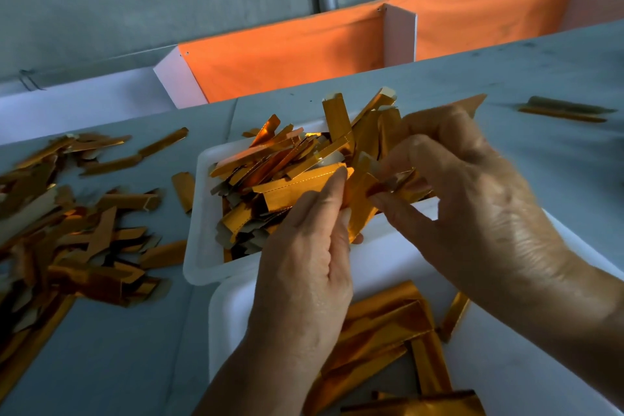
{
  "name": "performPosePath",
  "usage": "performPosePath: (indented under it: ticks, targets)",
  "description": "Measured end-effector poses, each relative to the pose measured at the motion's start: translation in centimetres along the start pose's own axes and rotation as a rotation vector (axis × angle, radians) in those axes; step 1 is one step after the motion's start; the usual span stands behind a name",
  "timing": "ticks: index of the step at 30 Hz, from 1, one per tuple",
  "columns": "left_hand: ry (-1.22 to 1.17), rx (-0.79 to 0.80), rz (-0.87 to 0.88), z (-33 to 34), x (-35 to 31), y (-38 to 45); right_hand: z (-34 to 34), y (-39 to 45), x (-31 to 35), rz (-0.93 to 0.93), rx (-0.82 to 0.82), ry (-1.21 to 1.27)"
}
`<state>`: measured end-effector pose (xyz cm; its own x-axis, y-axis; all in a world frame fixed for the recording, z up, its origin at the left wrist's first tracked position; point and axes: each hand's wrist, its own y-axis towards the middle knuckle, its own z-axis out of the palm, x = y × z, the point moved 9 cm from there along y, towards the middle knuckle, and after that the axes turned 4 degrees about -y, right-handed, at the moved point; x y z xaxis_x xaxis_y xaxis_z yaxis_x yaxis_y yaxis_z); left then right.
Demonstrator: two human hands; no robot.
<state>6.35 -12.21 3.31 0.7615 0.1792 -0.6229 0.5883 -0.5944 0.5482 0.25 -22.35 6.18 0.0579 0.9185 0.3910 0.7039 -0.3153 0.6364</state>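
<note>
A gold foil card strip (359, 194) sits between both hands, above a white tray (199, 213) heaped with several similar gold strips. My left hand (307, 263) grips the strip's left part, fingers curled around it. My right hand (472, 209) pinches the strip's right end between thumb and fingertips. A second white tray (229, 311) lies nearer to me and holds folded gold pieces (381, 334). Part of the held strip is hidden behind my fingers.
A loose heap of gold strips (67, 223) covers the grey table (111, 348) at the left. One stray strip (564, 110) lies at the far right. Orange fabric bins (287, 54) with white dividers run along the table's far edge, below a grey wall.
</note>
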Motion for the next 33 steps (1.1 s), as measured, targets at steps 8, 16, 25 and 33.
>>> performPosePath:
  ticks: [8,16,25,33]
  targets:
    - [0.151,0.023,0.005,0.3,0.1,0.0,0.8,0.0,-0.7,0.084,0.115,-0.037]
    - [0.249,0.156,-0.001,1.6,0.1,0.0,2.3,-0.6,-3.3,0.376,0.27,0.241]
    - [0.236,0.147,0.065,1.8,-0.2,-0.1,3.1,-0.6,-4.2,0.402,0.321,0.346]
    - [0.205,0.18,0.086,2.1,-0.5,-0.2,5.0,-1.6,-4.1,0.509,0.467,0.737]
